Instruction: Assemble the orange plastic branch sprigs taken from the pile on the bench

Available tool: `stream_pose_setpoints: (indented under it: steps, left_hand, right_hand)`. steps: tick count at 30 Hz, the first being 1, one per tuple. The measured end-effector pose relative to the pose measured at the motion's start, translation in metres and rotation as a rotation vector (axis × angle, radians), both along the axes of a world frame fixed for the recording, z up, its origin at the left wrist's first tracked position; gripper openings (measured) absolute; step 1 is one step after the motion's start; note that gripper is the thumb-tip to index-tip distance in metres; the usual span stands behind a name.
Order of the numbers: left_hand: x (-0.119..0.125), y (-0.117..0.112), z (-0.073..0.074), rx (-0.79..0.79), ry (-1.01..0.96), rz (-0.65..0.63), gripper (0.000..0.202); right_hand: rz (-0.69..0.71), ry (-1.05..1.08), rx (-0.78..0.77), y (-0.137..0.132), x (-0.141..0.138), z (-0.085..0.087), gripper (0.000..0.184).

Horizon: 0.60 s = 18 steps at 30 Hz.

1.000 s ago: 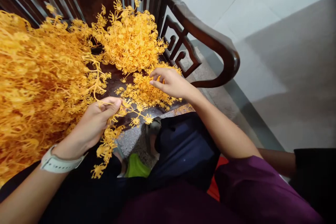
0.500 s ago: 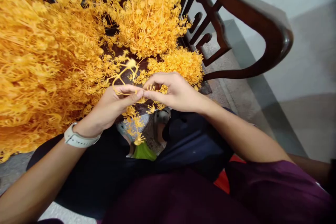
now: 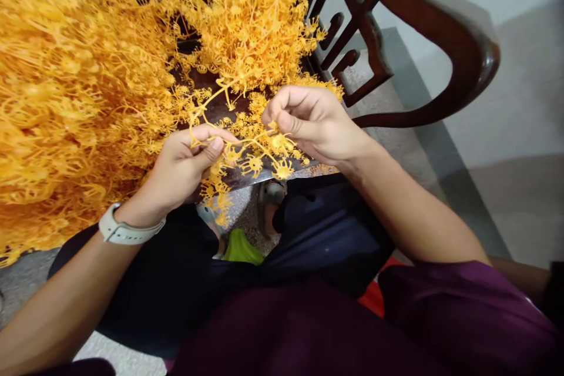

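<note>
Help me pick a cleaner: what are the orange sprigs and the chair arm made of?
The orange sprig pinched by the left hand and right hand looks like moulded plastic: uniform colour, thin stems, faint sheen. The chair arm looks like dark varnished wood: glossy, carved fretwork.

Your left hand [image 3: 185,167] is to the left of your right hand [image 3: 315,123], both over the near edge of the chair seat [image 3: 247,175]. A sprig [image 3: 249,147] spans the gap between them, pinched at each end. The large heap [image 3: 66,100] lies on the seat, left of your left hand and touching it. A smaller clump [image 3: 251,17] rests behind both hands, toward the chair back. The armrest [image 3: 440,17] curves to the right of your right hand, with the floor [image 3: 506,129] beyond it.
</note>
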<state>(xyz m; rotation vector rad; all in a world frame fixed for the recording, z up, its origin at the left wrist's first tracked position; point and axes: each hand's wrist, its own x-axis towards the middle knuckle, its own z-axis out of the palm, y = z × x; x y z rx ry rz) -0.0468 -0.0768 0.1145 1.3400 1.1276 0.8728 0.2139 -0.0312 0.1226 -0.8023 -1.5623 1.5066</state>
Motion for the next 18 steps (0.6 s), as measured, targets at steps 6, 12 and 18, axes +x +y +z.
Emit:
stream_pose_setpoints:
  steps: [6, 12, 18]
  left_hand:
    - [0.002, 0.003, 0.004, 0.021, 0.099, -0.052, 0.027]
    - [0.004, 0.007, 0.003, 0.066, 0.135, -0.07, 0.027]
    - [0.016, 0.007, -0.013, 0.075, 0.109, -0.099, 0.029]
  right_hand:
    - [0.174, 0.128, -0.078, -0.012, -0.002, 0.009, 0.049]
    - [0.187, 0.133, -0.047, -0.012, 0.0, 0.012, 0.048]
    - [0.158, 0.003, 0.04, -0.008, 0.012, 0.017, 0.047]
